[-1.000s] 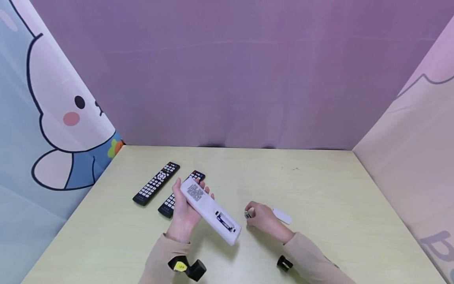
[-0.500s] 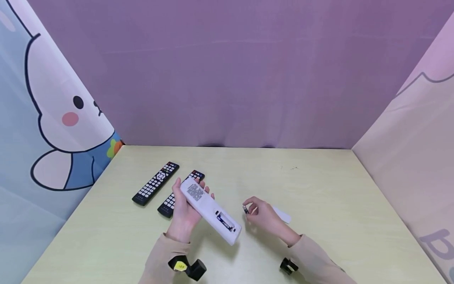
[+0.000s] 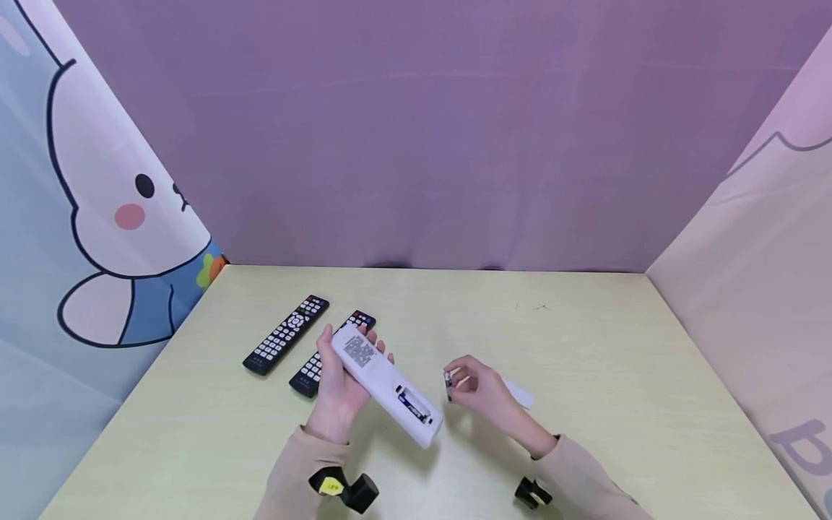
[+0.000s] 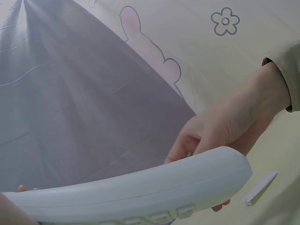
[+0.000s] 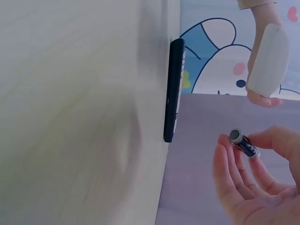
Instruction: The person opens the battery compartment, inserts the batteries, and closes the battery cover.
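My left hand (image 3: 339, 393) grips a white remote control (image 3: 377, 377) with its back turned up. Its battery compartment (image 3: 414, 406) is uncovered, with one dark battery (image 3: 409, 408) lying in it beside a bare slot. To the right of the remote, my right hand (image 3: 484, 393) pinches a small battery (image 5: 244, 144) between thumb and fingertips, above the table. Partly behind that hand lies a white battery cover (image 3: 518, 393) on the table; the left wrist view also shows this cover (image 4: 260, 188). The remote's button side (image 4: 159, 216) faces down in the left wrist view.
Two black remotes lie at the left: one farther out (image 3: 286, 336), the other (image 3: 305, 377) partly hidden behind my left hand. The pale table (image 3: 585, 347) ends at a purple cloth wall (image 3: 442, 144) at the back, with printed cloth on both sides.
The right hand has risen a little and shifted slightly left, and the battery in its fingers has turned more upright. The left hand and the white remote stay nearly where they were.
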Demonstrator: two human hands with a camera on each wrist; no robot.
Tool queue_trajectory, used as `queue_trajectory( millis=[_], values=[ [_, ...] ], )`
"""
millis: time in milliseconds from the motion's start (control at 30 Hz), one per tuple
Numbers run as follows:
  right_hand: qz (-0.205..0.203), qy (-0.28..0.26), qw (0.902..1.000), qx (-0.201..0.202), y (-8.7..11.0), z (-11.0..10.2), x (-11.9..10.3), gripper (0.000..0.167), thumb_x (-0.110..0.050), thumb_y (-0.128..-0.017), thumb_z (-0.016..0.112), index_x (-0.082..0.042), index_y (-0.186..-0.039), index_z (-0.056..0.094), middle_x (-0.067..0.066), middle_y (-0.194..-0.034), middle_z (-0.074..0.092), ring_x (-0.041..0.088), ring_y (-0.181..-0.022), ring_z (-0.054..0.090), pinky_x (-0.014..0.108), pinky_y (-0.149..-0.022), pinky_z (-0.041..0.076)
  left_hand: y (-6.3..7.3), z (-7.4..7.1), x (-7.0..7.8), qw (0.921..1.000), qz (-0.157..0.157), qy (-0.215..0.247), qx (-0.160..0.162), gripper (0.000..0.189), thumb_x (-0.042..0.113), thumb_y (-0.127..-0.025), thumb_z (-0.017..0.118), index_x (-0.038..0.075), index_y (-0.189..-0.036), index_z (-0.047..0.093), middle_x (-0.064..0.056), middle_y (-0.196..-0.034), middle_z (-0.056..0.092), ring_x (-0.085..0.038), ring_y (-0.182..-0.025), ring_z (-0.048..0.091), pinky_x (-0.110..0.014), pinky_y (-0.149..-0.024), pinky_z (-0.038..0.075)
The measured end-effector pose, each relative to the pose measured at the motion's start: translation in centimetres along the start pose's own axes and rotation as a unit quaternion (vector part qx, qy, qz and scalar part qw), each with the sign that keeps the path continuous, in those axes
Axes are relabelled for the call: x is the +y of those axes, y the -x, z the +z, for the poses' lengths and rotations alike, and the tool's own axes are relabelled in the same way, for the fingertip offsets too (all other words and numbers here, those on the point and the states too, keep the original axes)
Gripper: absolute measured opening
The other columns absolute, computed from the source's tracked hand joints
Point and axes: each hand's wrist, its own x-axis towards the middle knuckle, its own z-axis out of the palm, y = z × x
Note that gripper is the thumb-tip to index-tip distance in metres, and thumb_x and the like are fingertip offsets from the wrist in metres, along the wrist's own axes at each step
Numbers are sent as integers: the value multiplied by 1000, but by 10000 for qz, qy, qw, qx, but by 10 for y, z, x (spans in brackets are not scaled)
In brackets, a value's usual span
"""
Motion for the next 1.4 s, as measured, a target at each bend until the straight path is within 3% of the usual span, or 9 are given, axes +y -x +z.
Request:
queue_trajectory(
  millis=[400,633,867,1033,1400],
  values=[
    [-141,-724,9967,340,7,-3,-13,26,-4,-77,65,2,-99,53,13,-89,61,15,-79,59,23,-73,49,0,-1,-1,10000,-2,-42,-58,54,62,-85,28,13,-105,37,0,-89,47,-14,-78,45,-33,-82,36],
    [-215,-1011,9941,325,13,-2,-17,25,-11,-76,67,0,-94,54,13,-91,64,14,-81,60,26,-76,49,1,0,-1,10000,7,20,2,53,62,-85,29,13,-102,39,0,-87,49,-14,-78,45,-34,-83,36],
    [-229,-1007,9941,333,19,2,-21,24,-13,-74,69,-3,-90,55,11,-92,66,15,-83,61,36,-79,47,1,2,-1,10000,10,78,1,52,61,-85,29,13,-97,42,0,-85,50,-14,-77,46,-33,-81,36],
    [-638,-800,9941,370,21,6,-21,21,-16,-74,70,-6,-87,56,6,-91,67,13,-82,61,44,-83,43,1,1,-1,9999,-14,124,-43,52,62,-85,30,13,-97,43,0,-84,51,-14,-77,46,-33,-81,36],
    [-1477,-218,9868,619,24,13,-22,14,-18,-74,70,-12,-81,60,0,-88,67,10,-81,61,29,-79,46,0,1,-1,9999,-15,138,-34,53,62,-85,29,13,-101,41,0,-86,51,-15,-79,45,-35,-83,36]
  ],
)
